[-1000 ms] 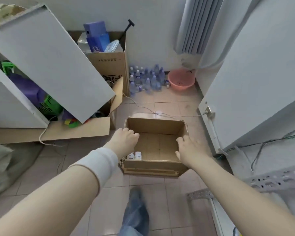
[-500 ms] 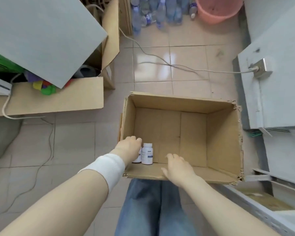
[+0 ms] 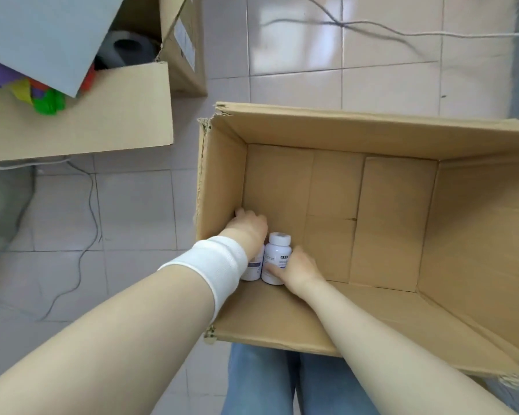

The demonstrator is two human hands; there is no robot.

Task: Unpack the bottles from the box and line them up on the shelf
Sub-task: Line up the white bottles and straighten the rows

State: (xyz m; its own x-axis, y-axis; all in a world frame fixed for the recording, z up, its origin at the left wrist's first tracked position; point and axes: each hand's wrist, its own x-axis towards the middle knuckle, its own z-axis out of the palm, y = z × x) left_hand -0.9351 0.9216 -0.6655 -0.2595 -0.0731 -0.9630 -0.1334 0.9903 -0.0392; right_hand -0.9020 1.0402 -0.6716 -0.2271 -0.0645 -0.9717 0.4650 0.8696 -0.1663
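**Hand state.** My left hand (image 3: 247, 226) is in the lower-left corner of the cardboard box (image 3: 372, 130), back upward, over the left bottle (image 3: 254, 269). Its fingers are hidden, so I cannot tell whether it grips. The right bottle (image 3: 277, 257), white with a white cap, stands upright just beside the left one. My right hand (image 3: 300, 269) wraps it from the right, with a finger across the label.

**Hazards, as I judge them.**
1. The left bottle is mostly hidden under my wrist and the white wristband (image 3: 213, 265). A blind grasp may tip it into its neighbour.
2. The right-hand hold sits low on smooth plastic, so the bottle may slip when lifted.
3. The box walls are tall, and a bottle lifted close to the near wall may catch the rim.

**Containers.**
- At the upper left of the frame, an open carton (image 3: 102, 124) holds coloured items (image 3: 45, 100), partly covered by a grey panel (image 3: 42, 34).
- In the task box, from centre to right, I see only the two bottles.
- The shelf is not in view.
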